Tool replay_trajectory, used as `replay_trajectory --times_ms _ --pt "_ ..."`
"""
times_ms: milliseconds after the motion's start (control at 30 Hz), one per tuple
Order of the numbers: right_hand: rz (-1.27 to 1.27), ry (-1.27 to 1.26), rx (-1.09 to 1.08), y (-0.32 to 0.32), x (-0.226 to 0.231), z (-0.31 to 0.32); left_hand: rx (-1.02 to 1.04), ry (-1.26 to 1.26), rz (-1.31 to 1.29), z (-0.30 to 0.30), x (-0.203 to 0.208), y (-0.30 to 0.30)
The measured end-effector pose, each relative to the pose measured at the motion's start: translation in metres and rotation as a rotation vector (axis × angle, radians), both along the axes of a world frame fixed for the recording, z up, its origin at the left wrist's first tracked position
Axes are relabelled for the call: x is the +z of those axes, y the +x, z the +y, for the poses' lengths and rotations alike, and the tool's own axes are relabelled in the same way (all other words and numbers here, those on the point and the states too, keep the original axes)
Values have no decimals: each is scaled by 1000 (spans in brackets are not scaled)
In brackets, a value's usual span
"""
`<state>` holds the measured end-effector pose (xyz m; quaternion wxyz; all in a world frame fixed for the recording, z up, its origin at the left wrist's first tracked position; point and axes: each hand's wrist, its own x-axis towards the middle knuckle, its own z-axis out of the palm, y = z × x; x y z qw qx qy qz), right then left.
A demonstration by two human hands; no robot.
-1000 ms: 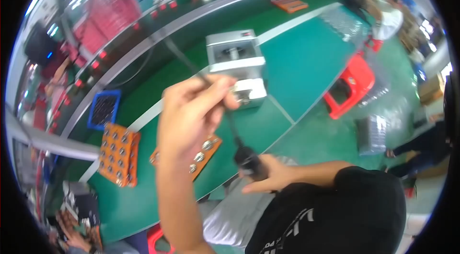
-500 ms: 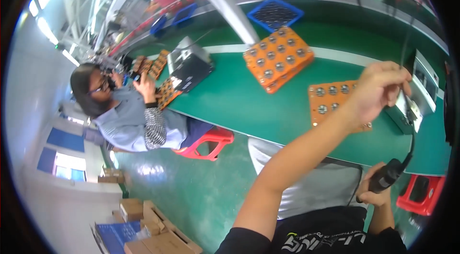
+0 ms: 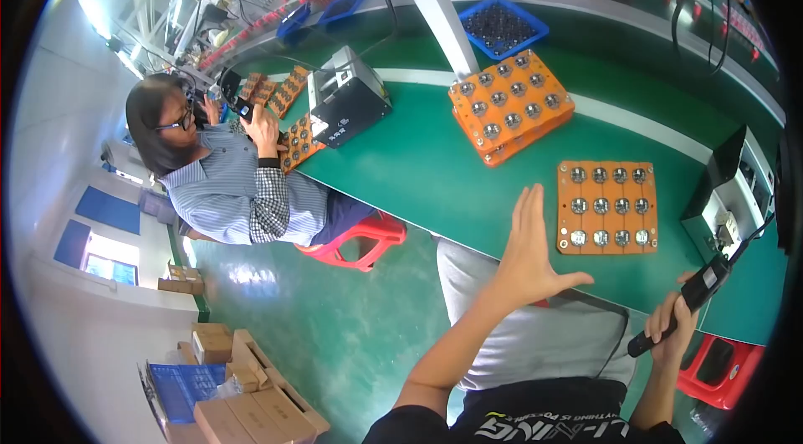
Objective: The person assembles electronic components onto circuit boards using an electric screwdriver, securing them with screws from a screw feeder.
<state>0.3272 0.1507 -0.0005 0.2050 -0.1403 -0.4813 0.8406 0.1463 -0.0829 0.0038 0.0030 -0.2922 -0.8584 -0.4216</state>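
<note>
My left hand point(image 3: 529, 256) is open, its fingers straight and thumb spread, by the left edge of an orange plate point(image 3: 589, 195). That plate lies on the green table and carries rows of round metal parts. Whether my fingertips touch it, I cannot tell. My right hand point(image 3: 672, 328) is closed round a black corded handheld tool point(image 3: 704, 283), tilted up to the right beyond the table's front edge. The tool's cable runs up toward an open metal box point(image 3: 736, 201) at the table's right end.
Stacked orange plates point(image 3: 512, 105) with similar round parts stand farther back, before a blue tray point(image 3: 502, 25) of small dark parts. To the left, a seated co-worker point(image 3: 226, 159) holds a black device beside a dark box point(image 3: 347, 101). A red stool point(image 3: 721, 373) is at lower right.
My left hand has come down and left from the cable near the metal box, uncovering the orange plate. My right hand has raised the black tool slightly.
</note>
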Motion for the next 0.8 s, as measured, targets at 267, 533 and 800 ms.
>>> replay_trajectory --times_ms 267,533,800 --pt "-24 -54 -32 -19 4 -11 1 103 -42 9 -12 -4" --pt "14 -131 -247 -11 33 15 -181 91 -100 25 3 -31" --pt "262 -46 -552 -49 114 81 -406 52 186 91 35 -120"
